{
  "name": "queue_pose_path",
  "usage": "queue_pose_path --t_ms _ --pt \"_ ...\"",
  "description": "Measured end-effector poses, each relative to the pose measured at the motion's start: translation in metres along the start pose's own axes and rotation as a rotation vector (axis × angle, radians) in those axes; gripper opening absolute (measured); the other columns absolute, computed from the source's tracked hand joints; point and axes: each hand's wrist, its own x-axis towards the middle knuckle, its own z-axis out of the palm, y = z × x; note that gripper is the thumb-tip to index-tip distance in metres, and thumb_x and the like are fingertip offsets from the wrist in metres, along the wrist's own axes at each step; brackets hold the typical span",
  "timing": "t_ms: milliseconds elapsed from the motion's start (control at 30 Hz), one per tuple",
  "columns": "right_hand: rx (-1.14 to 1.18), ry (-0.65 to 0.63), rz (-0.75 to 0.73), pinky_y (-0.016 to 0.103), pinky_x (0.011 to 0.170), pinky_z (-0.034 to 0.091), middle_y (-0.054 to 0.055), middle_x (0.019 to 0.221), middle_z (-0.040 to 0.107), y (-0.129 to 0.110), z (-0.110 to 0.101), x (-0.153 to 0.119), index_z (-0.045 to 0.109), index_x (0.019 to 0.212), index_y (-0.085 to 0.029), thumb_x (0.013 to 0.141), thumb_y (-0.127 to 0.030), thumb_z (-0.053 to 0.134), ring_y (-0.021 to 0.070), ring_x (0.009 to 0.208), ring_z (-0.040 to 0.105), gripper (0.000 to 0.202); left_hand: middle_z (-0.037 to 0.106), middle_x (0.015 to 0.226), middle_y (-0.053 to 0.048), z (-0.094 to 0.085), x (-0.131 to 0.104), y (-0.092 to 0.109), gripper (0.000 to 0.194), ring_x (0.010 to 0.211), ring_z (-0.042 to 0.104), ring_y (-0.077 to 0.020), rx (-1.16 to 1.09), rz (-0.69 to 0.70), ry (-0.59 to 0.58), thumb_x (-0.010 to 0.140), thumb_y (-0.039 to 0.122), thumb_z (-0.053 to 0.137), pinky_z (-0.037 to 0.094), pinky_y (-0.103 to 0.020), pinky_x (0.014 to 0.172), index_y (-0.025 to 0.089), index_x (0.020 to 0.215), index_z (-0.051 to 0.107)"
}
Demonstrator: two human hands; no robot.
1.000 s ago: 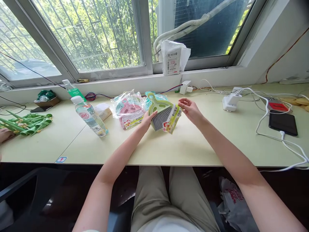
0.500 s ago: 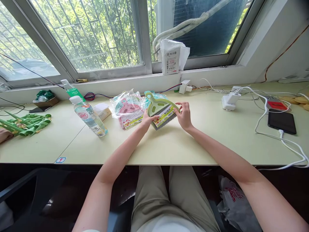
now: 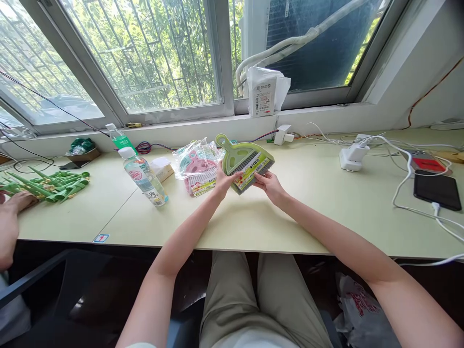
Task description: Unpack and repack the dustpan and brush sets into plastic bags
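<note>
Both my hands hold a green dustpan-and-brush set [image 3: 235, 155], tilted above the table with its handle pointing up and left. Grey bristles and a yellow printed label run along its lower side. My left hand [image 3: 225, 181] grips the lower left corner, thumb over the label. At the lower right edge, my right hand [image 3: 270, 186] pinches the set between thumb and fingers. Just left of it, pink and teal dustpan-and-brush sets [image 3: 198, 169] lie on the table, partly inside clear plastic wrapping.
Two bottles, a clear one [image 3: 145, 179] and a green-labelled one [image 3: 121, 137], stand to the left. Green stalks [image 3: 54, 186] lie farther left beside another person's hand [image 3: 20, 202]. At right are a charger [image 3: 351, 157], white cables and a phone [image 3: 437, 189]. A wrapped box [image 3: 264, 96] stands on the sill.
My right hand has moved from the upper right edge of the green set down to its lower edge. The set has turned slightly. Another person's hand has appeared at far left.
</note>
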Motion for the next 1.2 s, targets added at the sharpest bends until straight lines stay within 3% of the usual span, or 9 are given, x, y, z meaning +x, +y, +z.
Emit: queue_pose_path --t_ms 133,233,333,400,500,633,933,1067,1200 --pt "0.012 0.062 0.001 0.045 0.092 0.058 0.005 0.093 0.076 -0.001 -0.011 0.004 0.067 0.087 -0.02 0.063 -0.035 0.087 0.0226 0.086 0.073 0.035 0.061 0.123 -0.011 -0.01 0.011 0.0 0.06 0.117 0.059 -0.0275 0.122 -0.052 0.0 0.085 0.06 0.058 0.047 -0.045 0.1 0.025 0.132 0.046" --pt "-0.014 0.061 -0.005 0.045 0.091 0.058 0.005 0.092 0.076 -0.003 -0.015 0.006 0.067 0.086 -0.02 0.065 -0.035 0.086 0.0225 0.085 0.073 0.032 0.061 0.121 -0.013 -0.034 0.024 -0.002 0.042 0.118 0.057 -0.0273 0.33 0.01 0.15 0.096 0.05 0.039 0.045 -0.048 0.102 0.023 0.127 0.05" --pt "-0.05 0.045 0.008 0.045 0.09 0.059 0.005 0.092 0.076 -0.003 -0.015 0.006 0.068 0.086 -0.019 0.065 -0.034 0.086 0.0228 0.084 0.073 0.031 0.056 0.13 -0.013 -0.065 0.033 -0.005 0.031 0.134 0.042 -0.0298 0.735 0.155 0.302 0.09 0.032 0.052 0.028 -0.051 0.115 0.022 0.119 0.057" --pt "-0.066 0.03 0.013 0.046 0.09 0.059 0.006 0.093 0.076 -0.003 -0.013 0.004 0.068 0.087 -0.019 0.064 -0.034 0.087 0.0229 0.084 0.073 0.033 0.054 0.134 -0.015 -0.082 0.035 -0.008 0.03 0.138 0.036 -0.0333 0.947 0.119 0.324 0.083 0.023 0.058 0.021 -0.056 0.117 0.021 0.113 0.061" --pt "-0.081 -0.001 0.014 0.046 0.088 0.059 0.007 0.095 0.076 -0.003 -0.01 0.001 0.069 0.088 -0.018 0.063 -0.035 0.087 0.0229 0.085 0.073 0.035 0.059 0.126 -0.016 -0.095 0.033 -0.012 0.025 0.13 0.044 -0.034 1.133 0.04 0.254 0.081 0.012 0.052 0.019 -0.059 0.115 0.022 0.099 0.065" --pt "-0.099 -0.036 0.018 0.045 0.086 0.06 0.007 0.096 0.076 -0.002 -0.007 -0.002 0.071 0.088 -0.018 0.061 -0.035 0.088 0.0225 0.085 0.072 0.037 0.065 0.105 -0.016 -0.096 0.031 -0.012 0.023 0.118 0.053 -0.0321 1.289 0.084 0.223 0.083 0.009 0.044 0.019 -0.057 0.116 0.02 0.083 0.064" --pt "-0.116 -0.031 0.064 0.044 0.086 0.061 0.006 0.093 0.077 -0.003 -0.004 -0.006 0.071 0.086 -0.018 0.069 -0.023 0.082 0.0206 0.082 0.073 0.021 0.064 0.099 -0.016 -0.099 0.035 -0.011 0.026 0.112 0.056 -0.0329 1.304 -0.031 0.178 0.08 0.004 0.043 0.045 -0.047 0.095 0.019 0.083 0.063" --pt "-0.12 -0.003 0.084 0.044 0.087 0.061 0.007 0.092 0.076 -0.004 -0.006 -0.005 0.071 0.085 -0.016 0.074 -0.016 0.077 0.0199 0.08 0.073 0.013 0.065 0.098 -0.013 -0.097 0.036 -0.002 0.026 0.101 0.06 -0.0298 1.166 0.077 0.265 0.079 0.006 0.046 0.048 -0.043 0.089 0.022 0.082 0.067" --pt "-0.11 0.002 0.083 0.045 0.089 0.06 0.008 0.093 0.076 -0.006 -0.007 -0.002 0.07 0.085 -0.016 0.073 -0.016 0.078 0.0214 0.082 0.074 0.014 0.065 0.093 -0.007 -0.082 0.035 0.009 0.025 0.084 0.062 -0.0216 0.926 0.207 0.305 0.08 0.011 0.051 0.051 -0.035 0.08 0.023 0.091 0.07"
